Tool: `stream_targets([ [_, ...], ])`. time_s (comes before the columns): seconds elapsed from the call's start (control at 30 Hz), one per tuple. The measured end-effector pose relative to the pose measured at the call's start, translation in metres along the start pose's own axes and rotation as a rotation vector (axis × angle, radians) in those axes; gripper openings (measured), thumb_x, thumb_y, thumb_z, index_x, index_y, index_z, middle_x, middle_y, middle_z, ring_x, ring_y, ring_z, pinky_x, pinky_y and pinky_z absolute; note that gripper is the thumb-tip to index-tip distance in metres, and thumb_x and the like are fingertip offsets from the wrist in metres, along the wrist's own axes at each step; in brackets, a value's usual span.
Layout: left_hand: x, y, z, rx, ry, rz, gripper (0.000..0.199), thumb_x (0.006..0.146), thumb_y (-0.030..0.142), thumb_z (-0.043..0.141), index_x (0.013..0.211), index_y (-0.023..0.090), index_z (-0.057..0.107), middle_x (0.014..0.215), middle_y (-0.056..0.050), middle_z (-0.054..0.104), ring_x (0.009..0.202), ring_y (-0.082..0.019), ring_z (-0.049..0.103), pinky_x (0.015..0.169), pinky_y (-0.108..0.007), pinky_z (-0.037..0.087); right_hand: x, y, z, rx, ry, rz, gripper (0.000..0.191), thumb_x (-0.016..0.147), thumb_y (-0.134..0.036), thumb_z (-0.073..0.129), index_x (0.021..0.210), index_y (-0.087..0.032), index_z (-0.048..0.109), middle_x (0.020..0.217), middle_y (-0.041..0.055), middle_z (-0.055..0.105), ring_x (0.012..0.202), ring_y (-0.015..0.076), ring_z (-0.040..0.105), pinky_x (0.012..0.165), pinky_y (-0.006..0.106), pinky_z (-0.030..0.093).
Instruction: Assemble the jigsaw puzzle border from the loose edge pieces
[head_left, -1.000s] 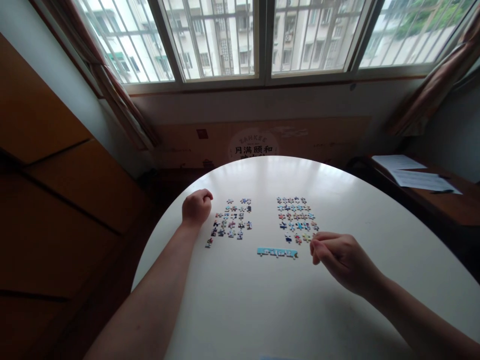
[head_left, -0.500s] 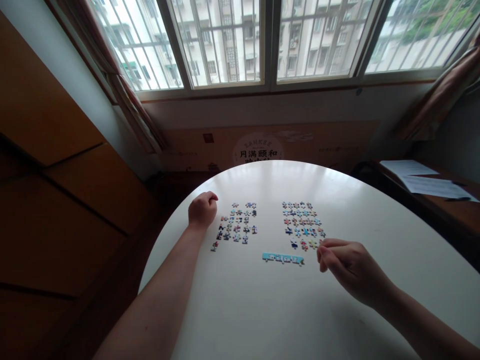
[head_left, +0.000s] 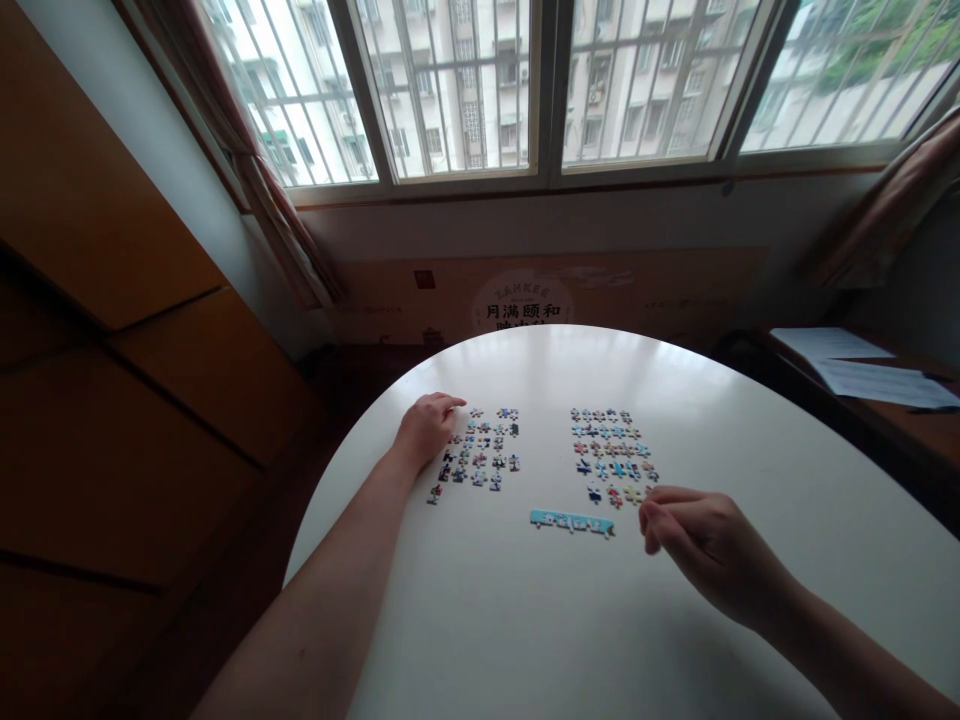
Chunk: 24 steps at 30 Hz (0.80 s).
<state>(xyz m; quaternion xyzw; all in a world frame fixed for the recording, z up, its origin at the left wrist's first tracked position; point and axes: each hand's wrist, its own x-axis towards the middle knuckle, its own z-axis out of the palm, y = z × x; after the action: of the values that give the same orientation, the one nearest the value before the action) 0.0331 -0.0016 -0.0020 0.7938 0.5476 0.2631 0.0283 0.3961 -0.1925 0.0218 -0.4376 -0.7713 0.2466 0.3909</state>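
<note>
My left hand (head_left: 427, 428) is at the left edge of a loose group of jigsaw pieces (head_left: 480, 459). Its index finger stretches out toward a single piece (head_left: 476, 412) in the top row, and no piece shows in the hand. Rows of further jigsaw pieces (head_left: 609, 449) lie to the right. In front of them is a joined light-blue strip of puzzle (head_left: 571, 523). Just right of that strip, my right hand (head_left: 701, 540) is closed, thumb against curled fingers, partly covering the lower right pieces. Whatever its fingers may hold is hidden.
Everything lies on a round white table (head_left: 487, 610). Beyond its far edge stands a printed cardboard panel (head_left: 622, 300) under a barred window. A side table at right carries paper sheets (head_left: 885, 382) and pens. Wooden cabinets (head_left: 172, 420) rise at left.
My left hand has moved right toward the upper left pieces, and its index finger has extended from a fist. My right hand stays closed in place. The view has shifted slightly.
</note>
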Motion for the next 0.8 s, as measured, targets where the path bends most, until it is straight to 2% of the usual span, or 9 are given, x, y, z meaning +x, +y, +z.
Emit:
stream_targets([
  [0.37, 0.0009, 0.0004, -0.0009, 0.002, -0.019, 0.006, 0.034, 0.086, 0.012, 0.051, 0.103, 0.022, 0.079, 0.111, -0.006, 0.076, 0.105, -0.025, 0.066, 0.103, -0.041, 0.051, 0.0003, -0.0007, -0.0009, 0.002, -0.002, 0.005, 0.05, 0.105, -0.03, 0.042, 0.061, -0.019, 0.062, 0.066, 0.0025, 0.063, 0.061, 0.015, 0.062, 0.06, 0.029, 0.045],
  [0.8, 0.0016, -0.0028, 0.0017, 0.018, -0.012, -0.006, 0.029, 0.089, 0.018, 0.052, 0.102, 0.019, 0.078, 0.111, -0.007, 0.076, 0.106, -0.025, 0.067, 0.102, -0.041, 0.051, 0.0, -0.0019, -0.0021, -0.003, 0.008, 0.03, 0.05, 0.105, -0.03, 0.042, 0.061, -0.018, 0.062, 0.067, 0.0021, 0.064, 0.063, 0.0144, 0.063, 0.062, 0.029, 0.045],
])
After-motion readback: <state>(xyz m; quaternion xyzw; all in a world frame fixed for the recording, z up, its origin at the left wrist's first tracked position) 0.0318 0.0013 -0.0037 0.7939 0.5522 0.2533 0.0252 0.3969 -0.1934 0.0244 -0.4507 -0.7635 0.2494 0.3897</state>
